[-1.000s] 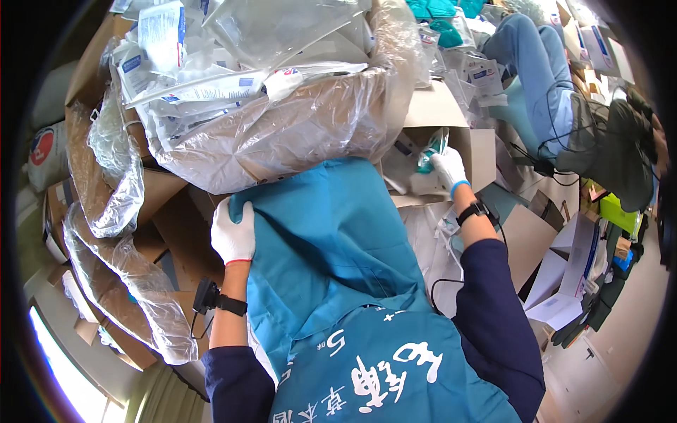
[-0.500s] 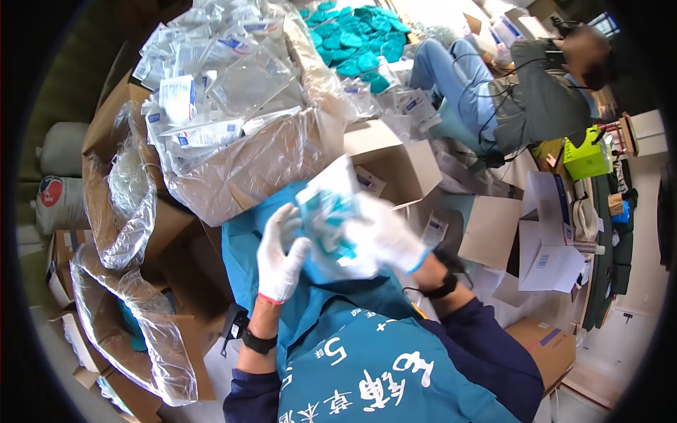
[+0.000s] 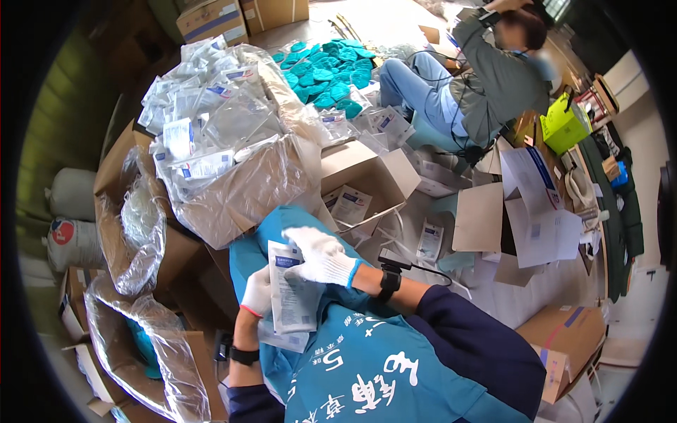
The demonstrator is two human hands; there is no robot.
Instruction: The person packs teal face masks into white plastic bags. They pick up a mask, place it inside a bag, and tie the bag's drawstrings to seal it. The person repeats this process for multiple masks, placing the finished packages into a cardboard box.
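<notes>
Your gloved L hand (image 3: 257, 292) has the white pkt (image 3: 293, 303) by its L edge over your teal apron (image 3: 430, 381) while your gloved R hand (image 3: 323, 259) touches its upper R side, w/ a plastic-lined bx (image 3: 247, 187) of clear pkts (image 3: 201, 106) ahead-L, a teal pile (image 3: 324, 74) beyond & a seated co-worker (image 3: 486, 88) upper R.

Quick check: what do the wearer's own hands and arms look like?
Left hand: white glove with red cuff edge. Right hand: white glove with blue cuff edge. Black wrist straps carry small dark devices; a black cable leaves the right one. Sleeves are dark navy.
</notes>
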